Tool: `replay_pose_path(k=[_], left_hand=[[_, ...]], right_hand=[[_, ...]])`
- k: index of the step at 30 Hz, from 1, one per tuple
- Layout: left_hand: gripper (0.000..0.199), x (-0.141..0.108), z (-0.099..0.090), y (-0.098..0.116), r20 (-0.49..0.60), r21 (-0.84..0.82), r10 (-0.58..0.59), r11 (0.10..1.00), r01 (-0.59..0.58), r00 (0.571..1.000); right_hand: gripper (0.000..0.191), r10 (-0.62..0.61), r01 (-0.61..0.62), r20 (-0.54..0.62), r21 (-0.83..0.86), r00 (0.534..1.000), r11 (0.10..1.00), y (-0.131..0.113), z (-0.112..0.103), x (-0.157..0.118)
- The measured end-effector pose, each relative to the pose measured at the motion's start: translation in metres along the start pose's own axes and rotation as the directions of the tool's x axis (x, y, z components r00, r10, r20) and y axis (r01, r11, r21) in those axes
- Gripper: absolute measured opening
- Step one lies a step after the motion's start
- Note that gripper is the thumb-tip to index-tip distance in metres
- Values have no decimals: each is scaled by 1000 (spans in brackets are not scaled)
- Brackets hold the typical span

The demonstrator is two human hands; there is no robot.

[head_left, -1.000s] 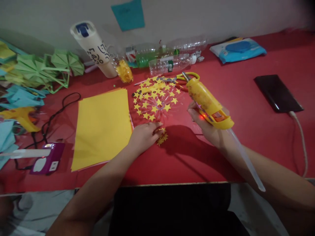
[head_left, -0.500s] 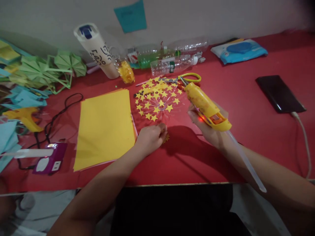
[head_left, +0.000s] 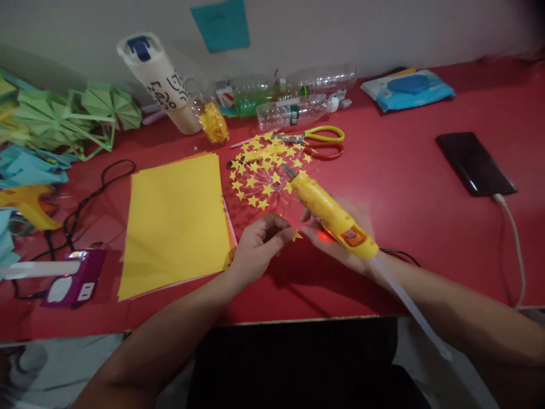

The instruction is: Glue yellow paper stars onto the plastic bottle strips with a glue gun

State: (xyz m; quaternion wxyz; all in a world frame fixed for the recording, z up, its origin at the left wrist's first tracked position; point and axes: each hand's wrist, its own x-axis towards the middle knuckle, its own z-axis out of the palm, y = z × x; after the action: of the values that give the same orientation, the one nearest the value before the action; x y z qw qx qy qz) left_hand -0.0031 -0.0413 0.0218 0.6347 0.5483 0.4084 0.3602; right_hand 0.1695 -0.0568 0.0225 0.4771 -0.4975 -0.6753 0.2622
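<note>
Small yellow paper star (head_left: 297, 235) pinched between fingertips, fat yellow glue gun (head_left: 334, 215) held slanting, metal tip up, clear glue stick (head_left: 411, 307) poking out its back.

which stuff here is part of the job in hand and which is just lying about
In use, it seems:
yellow glue gun, in the right hand
small yellow star, in the left hand
star-dotted clear plastic piece

Probably just lying about:
phone
wipes packet
white tumbler

From here I see black clothing (head_left: 293, 363) over the person's lap, its details lost in shadow; the left hand (head_left: 259, 244), right hand (head_left: 340, 241) and both forearms (head_left: 179, 324) are bare.
</note>
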Motion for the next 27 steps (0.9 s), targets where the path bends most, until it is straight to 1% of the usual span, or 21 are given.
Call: replay_pose_path(k=[3, 5, 8, 11, 12, 17, 19, 21, 24, 27], left_hand=[[18, -1, 3, 0, -15, -78, -13, 997, 12, 1000], [18, 0, 3, -1, -17, -94, -8, 996, 7, 1000], [19, 1, 3, -1, 15, -91, -7, 996, 8, 1000], [20, 2, 2, -1, 70, -53, -31, 998, 34, 997], [19, 3, 2, -1, 69, -36, -31, 999, 33, 997], [15, 4, 1, -4, -43, 16, 40, 999, -39, 998], [17, 4, 1, -6, -43, 4, 48, 999, -48, 998], [20, 4, 1, -7, -26, -20, 22, 1000, -23, 999], [24, 6, 3, -7, 21, -34, -47, 998, 47, 999], [24, 7, 4, -6, 32, -77, -57, 995, 60, 998]], right_hand=[[17, 29, -33, 61, 58, 998, 998, -1, 7, -4], [16, 51, -56, 61, 77, 997, 995, 0, 9, -5], [15, 93, -96, 48, 86, 995, 992, 2, 10, -5], [14, 141, -144, 31, 128, 989, 981, 3, 11, -4], [14, 148, -152, 35, 136, 988, 979, 4, 11, -4], [15, 120, -128, 83, 103, 989, 986, 4, 10, -4], [18, 114, -122, 91, 92, 989, 988, 3, 9, -4], [18, 109, -117, 84, 107, 991, 987, 1, 8, -4], [17, 124, -129, 43, 155, 991, 979, 0, 9, -5], [15, 133, -137, 38, 164, 990, 977, 1, 10, -5]])
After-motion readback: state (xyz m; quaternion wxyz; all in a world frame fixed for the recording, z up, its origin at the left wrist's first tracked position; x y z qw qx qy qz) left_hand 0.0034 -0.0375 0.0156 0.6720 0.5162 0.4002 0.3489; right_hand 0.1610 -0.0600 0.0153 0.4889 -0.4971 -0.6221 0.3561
